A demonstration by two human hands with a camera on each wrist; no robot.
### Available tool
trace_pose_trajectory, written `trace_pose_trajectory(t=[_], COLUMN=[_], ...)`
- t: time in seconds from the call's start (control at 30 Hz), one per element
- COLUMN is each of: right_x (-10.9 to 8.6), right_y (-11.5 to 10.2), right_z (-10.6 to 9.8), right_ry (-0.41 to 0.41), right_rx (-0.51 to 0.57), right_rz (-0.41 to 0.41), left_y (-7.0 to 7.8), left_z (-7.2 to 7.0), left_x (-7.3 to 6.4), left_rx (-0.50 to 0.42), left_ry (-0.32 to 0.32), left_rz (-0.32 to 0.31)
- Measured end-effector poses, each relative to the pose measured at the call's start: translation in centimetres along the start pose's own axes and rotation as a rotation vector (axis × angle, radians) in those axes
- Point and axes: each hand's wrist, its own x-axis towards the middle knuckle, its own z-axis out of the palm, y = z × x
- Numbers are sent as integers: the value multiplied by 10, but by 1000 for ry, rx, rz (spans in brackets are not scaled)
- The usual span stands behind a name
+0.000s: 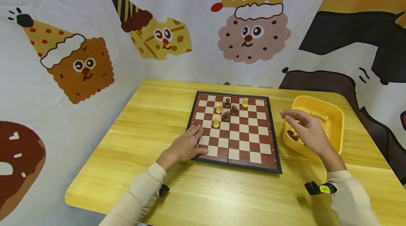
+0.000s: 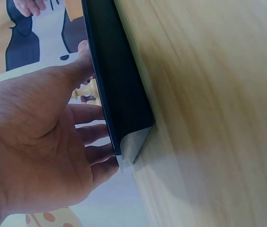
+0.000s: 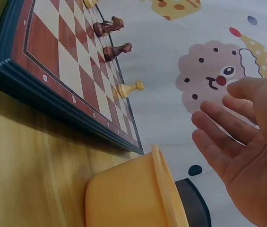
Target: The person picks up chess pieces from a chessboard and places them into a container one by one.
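Note:
A chessboard (image 1: 241, 145) with brown and cream squares lies on the table. My left hand (image 1: 187, 143) rests on its left front corner, and in the left wrist view the fingers lie over the board's dark edge (image 2: 124, 80). My right hand (image 1: 309, 130) hovers over the yellow bin (image 1: 337, 130); its fingers bend loosely, and the right wrist view shows nothing in the palm. Standing on the board are a pale king-like piece (image 1: 216, 122), two other pale pieces, a dark knight (image 1: 234, 110), another dark knight (image 1: 226, 116) and a small dark piece (image 1: 226, 103).
Inside the bin lie loose pieces, among them a pale one (image 1: 320, 116) and dark ones (image 1: 292, 135). The wooden table (image 1: 127, 152) backs onto a wall cloth (image 1: 200, 67) printed with cartoon biscuits and cheese.

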Motion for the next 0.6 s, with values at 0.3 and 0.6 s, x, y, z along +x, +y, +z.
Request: trace_pose_trajectory(t=[0.3,0.6], right_x=[14,45], right_y=[-13,19], right_z=[7,11], right_ry=[-46,-23], right_rx=[17,-61], right_rz=[49,-15], left_y=[0,0], left_z=[1,3], left_x=[2,1], left_rx=[24,18], left_ry=[9,14], left_rz=[7,18])
